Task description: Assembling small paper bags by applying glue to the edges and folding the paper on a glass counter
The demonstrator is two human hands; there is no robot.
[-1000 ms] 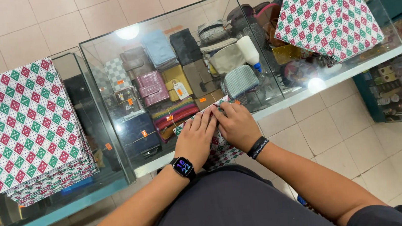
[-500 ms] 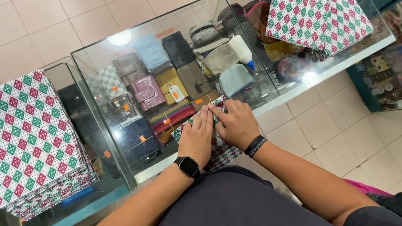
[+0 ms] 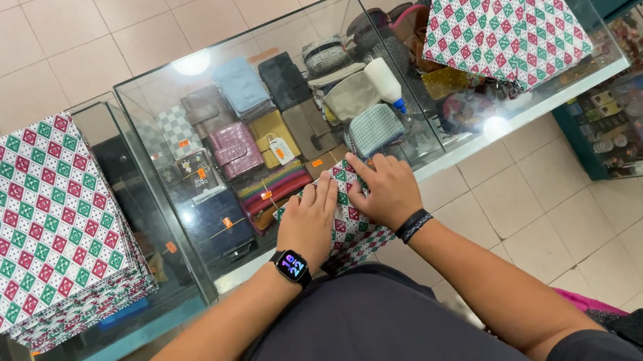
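Both bare forearms reach forward from the bottom of the view and converge toward the middle. The left hand (image 3: 311, 218) lies palm down, fingers together and stretched forward, pressed flat. A dark, square-faced watch sits on the left wrist. The right hand (image 3: 388, 188) also lies palm down just beside the left, its fingers slightly spread and angled toward it, with the index fingertips nearly meeting. A black band circles the right wrist.

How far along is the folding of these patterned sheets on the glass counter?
Done, by the look: a stack of patterned sheets lies at the left. In hand: left hand and right hand press one sheet flat at the counter edge. Possibly left: another pile at the far right.
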